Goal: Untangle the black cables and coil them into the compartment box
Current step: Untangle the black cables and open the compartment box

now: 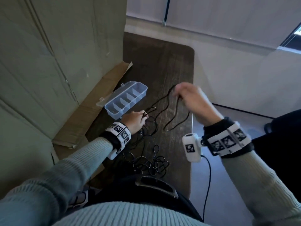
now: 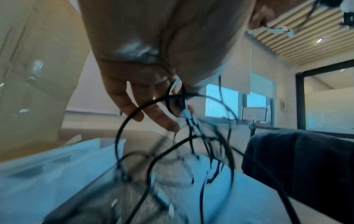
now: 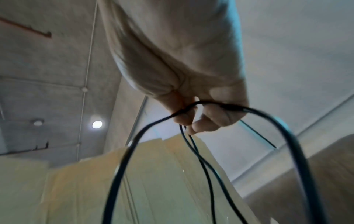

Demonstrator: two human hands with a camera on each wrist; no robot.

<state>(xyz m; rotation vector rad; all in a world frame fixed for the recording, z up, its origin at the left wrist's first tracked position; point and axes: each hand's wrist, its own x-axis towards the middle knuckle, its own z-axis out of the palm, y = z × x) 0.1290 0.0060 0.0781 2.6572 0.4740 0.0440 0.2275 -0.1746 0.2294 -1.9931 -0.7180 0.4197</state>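
Thin black cables (image 1: 162, 110) run across the dark table (image 1: 162, 62) between my two hands. My right hand (image 1: 187, 95) is raised above the table and pinches loops of cable (image 3: 249, 110) between curled fingers (image 3: 203, 125). My left hand (image 1: 135, 119) sits low by the clear compartment box (image 1: 125, 100) and grips a bundle of cable loops (image 2: 172, 118), with some fingers (image 2: 164, 119) stretched out. A tangled heap of cable (image 1: 151, 163) lies near the table's front edge. The box stands open, its several compartments holding nothing.
A large cardboard sheet (image 1: 57, 54) stands along the table's left side, with a folded flap (image 1: 91, 108) behind the box. A dark chair (image 2: 298, 166) is at the right. A dark object (image 1: 156, 185) lies at the front edge.
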